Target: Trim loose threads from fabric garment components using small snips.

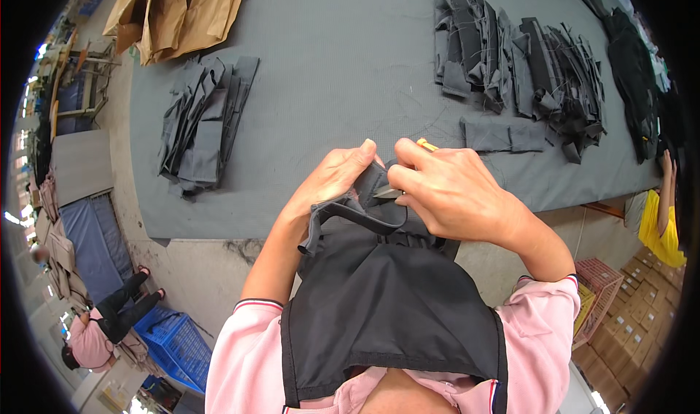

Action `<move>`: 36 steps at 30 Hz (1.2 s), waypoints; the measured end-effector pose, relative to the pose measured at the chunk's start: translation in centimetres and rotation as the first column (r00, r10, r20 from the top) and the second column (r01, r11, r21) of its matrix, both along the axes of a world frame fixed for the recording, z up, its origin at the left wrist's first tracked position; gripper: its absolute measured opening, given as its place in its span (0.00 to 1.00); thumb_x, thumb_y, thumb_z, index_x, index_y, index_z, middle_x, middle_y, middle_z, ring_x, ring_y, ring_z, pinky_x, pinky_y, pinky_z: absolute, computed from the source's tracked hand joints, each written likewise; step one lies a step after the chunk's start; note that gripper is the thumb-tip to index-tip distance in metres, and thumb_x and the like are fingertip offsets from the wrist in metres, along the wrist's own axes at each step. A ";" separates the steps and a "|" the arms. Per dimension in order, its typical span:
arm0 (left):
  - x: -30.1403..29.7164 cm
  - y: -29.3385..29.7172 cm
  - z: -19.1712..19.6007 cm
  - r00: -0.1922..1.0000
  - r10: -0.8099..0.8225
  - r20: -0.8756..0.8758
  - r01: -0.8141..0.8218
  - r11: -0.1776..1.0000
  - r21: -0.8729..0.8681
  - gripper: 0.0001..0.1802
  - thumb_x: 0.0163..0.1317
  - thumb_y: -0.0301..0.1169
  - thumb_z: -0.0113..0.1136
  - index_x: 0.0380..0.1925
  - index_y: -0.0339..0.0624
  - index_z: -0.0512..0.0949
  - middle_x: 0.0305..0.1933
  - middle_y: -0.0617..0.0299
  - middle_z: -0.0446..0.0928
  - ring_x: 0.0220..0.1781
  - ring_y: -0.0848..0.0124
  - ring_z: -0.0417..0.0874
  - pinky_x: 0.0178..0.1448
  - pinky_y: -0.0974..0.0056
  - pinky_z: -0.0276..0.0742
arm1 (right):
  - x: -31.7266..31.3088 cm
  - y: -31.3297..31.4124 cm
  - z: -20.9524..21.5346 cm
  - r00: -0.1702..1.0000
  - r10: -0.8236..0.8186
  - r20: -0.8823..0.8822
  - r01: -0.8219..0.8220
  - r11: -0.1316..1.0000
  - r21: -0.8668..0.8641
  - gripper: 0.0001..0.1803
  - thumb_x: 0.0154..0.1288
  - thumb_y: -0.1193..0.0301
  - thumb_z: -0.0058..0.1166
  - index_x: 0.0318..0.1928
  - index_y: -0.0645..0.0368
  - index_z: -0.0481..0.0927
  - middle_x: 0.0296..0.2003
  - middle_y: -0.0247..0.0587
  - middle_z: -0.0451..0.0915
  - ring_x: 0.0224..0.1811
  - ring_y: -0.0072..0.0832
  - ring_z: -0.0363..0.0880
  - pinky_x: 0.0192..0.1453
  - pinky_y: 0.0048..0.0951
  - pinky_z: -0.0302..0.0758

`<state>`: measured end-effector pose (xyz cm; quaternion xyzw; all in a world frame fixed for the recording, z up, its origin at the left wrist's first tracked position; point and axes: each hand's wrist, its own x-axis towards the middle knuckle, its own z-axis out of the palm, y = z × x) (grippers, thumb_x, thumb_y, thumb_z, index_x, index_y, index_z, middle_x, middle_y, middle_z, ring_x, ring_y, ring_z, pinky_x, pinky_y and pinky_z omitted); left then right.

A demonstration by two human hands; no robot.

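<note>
My left hand pinches a dark grey sewn fabric strip, which loops below the fingers in front of my black apron. Close against it, my right hand is closed around a small tool with a yellow end and a pale metal tip. The tip sits at the fabric between both hands. Most of the tool is hidden by the right fingers, so its exact kind cannot be made out.
A grey-covered table spreads ahead. On it lie a left stack of grey fabric pieces, right stacks with loose threads, a single folded piece and brown paper. Other people are at the right and lower left.
</note>
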<state>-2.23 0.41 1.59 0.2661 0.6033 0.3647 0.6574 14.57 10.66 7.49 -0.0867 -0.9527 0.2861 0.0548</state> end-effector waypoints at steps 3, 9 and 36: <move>0.0 -0.1 0.0 1.000 -0.002 0.003 0.002 1.000 -0.018 0.32 0.64 0.61 0.44 0.26 0.41 0.77 0.21 0.69 0.70 0.23 0.79 0.66 0.28 0.71 0.63 | -0.3 0.0 -0.1 0.998 0.054 0.045 -0.054 0.999 0.006 0.09 0.45 0.82 0.53 0.30 0.61 0.70 0.32 0.41 0.68 0.23 0.41 0.74 0.37 0.41 0.77; -0.2 -0.3 -0.6 0.999 -0.033 0.041 0.033 0.999 -0.013 0.32 0.64 0.60 0.44 0.26 0.41 0.77 0.22 0.69 0.70 0.25 0.80 0.66 0.29 0.72 0.63 | -0.4 -0.2 -0.7 0.995 0.091 0.048 -0.091 0.996 0.000 0.12 0.47 0.74 0.61 0.30 0.58 0.70 0.31 0.39 0.66 0.29 0.37 0.74 0.28 0.37 0.70; -1.6 0.5 0.2 0.983 -0.143 -0.116 0.154 0.984 0.087 0.29 0.70 0.53 0.37 0.32 0.39 0.77 0.29 0.63 0.77 0.32 0.74 0.73 0.38 0.66 0.72 | -1.0 0.1 0.5 0.999 0.044 -0.014 -0.044 0.999 0.003 0.12 0.46 0.70 0.63 0.32 0.53 0.73 0.32 0.36 0.69 0.36 0.37 0.74 0.29 0.36 0.74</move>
